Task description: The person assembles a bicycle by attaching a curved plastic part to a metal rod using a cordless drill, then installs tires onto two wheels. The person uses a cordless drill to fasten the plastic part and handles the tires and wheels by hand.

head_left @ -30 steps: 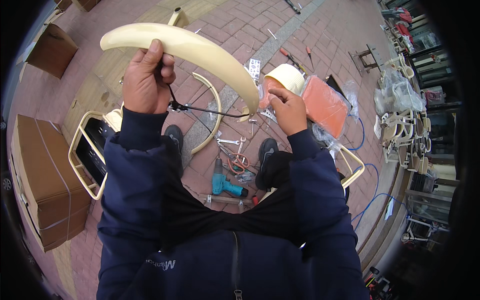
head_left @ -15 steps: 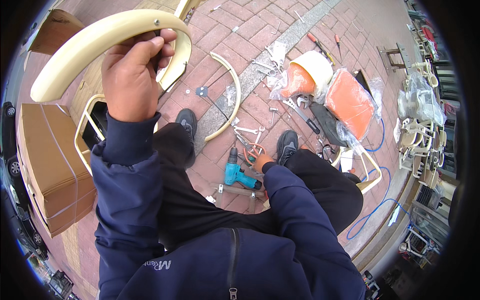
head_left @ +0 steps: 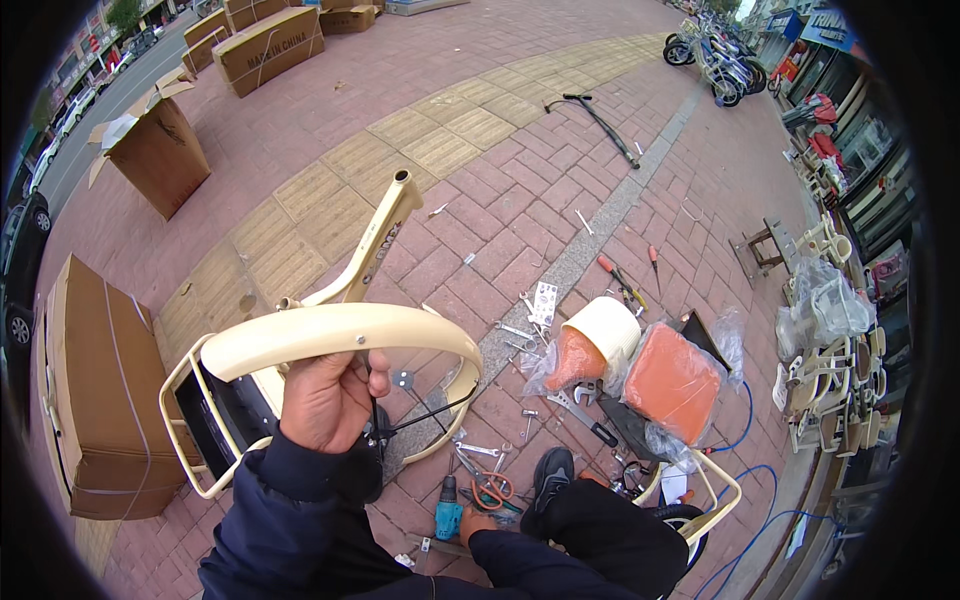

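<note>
Left fingers (head_left: 378,376) clamped on cream fender (head_left: 300,332), right fingers (head_left: 470,519) unclear, dark lettering (head_left: 382,253) on frame (head_left: 393,208)

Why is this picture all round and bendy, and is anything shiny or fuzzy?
Head view: the fisheye lens bends edges near the black rim, like the big cardboard box at left; head view: soft light, with pale glints on the orange pad's plastic; head view: left hand and cream mudguard look fairly sharp.

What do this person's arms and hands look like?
The long dark navy fabric left sleeve is creased and ends in a plain dark cuff; the right sleeve matches. The left hand wears no glove; the right hand, partly hidden, shows none.
</note>
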Demonstrator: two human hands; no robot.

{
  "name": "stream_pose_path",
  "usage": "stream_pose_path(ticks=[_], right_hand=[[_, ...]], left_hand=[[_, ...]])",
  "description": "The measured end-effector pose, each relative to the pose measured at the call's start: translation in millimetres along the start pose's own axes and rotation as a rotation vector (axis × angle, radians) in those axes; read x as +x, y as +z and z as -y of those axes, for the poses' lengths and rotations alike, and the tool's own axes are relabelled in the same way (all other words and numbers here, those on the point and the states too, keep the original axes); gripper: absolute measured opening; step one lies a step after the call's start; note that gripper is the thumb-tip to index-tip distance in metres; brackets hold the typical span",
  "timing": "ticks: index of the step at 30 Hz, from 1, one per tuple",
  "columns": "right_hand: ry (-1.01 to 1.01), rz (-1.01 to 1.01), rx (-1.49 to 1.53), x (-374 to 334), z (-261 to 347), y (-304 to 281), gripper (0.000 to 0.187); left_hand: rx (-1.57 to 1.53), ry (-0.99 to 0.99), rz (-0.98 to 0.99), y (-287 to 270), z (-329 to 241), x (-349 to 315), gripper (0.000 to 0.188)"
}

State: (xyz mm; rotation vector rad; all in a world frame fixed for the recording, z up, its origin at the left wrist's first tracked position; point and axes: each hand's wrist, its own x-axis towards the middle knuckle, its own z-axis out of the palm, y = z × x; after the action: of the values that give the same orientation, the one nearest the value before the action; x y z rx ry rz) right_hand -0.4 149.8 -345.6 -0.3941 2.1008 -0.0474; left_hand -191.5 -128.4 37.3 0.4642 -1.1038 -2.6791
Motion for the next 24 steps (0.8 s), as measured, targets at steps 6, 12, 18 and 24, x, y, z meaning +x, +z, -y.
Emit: stream_pose_path(ticks=[6, 12, 18, 24], right_hand=[[-0.278, 0.214, -0.395, -21.4, 28.0, -105.9, 0.038], [-0.231, 0.138, -0.031, -117.0, -8.9, -253.8, 0.05], [-0.592, -0.362, 0.844, -243.0, -25.7, -338.9, 0.047], [-0.833, -0.64, 1.181, -238.3, -8.3, -315.3, 0.046]], left_hand=[[-0.04, -0.06, 0.007, -11.7, 7.2, 18.0, 0.017], [0.064, -0.002, 0.059, -30.0, -8.3, 30.9, 0.014], [0.141, 0.009, 0.064, -36.9, -6.6, 35.6, 0.016], [0.219, -0.167, 0.108, -26.2, -3.3, 31.9, 0.015]])
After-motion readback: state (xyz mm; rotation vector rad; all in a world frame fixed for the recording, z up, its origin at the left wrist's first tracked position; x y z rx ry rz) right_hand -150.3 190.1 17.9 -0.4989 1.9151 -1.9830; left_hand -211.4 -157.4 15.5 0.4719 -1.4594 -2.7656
